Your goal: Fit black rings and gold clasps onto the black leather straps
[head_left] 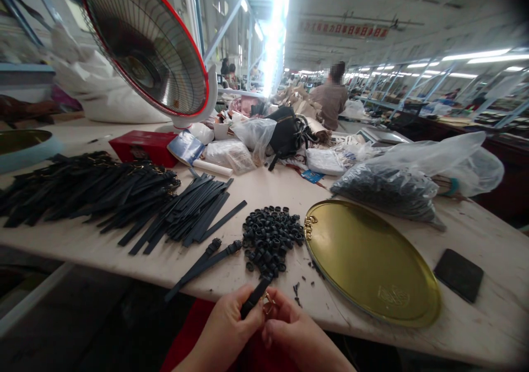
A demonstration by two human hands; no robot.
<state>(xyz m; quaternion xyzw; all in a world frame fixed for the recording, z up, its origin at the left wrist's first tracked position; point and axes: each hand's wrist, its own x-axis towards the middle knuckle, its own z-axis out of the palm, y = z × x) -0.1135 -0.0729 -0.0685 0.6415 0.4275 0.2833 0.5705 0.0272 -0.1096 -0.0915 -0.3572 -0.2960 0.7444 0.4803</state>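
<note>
Near the table's front edge, my left hand (pixel 233 321) is closed round a short black strap (pixel 255 298). My right hand (pixel 291 318) pinches a small gold-coloured metal buckle (pixel 268 306) at the strap; fingers partly hide where the two meet. Just beyond my hands lies a heap of small black strap loops (pixel 273 238). To its left are two black straps with fittings at one end (pixel 209 264) and a pile of plain black straps (pixel 194 209). Several gold buckles (pixel 309 227) rest on the left rim of a round gold tray (pixel 367 267).
Straps with metal fittings (pixel 91 190) are heaped at the left. Behind stand a red-rimmed heater (pixel 152 47) and a red box (pixel 142 147). A filled plastic bag (pixel 388 190) and a dark flat square object (pixel 459 274) lie right. A person (pixel 330 99) is farther back.
</note>
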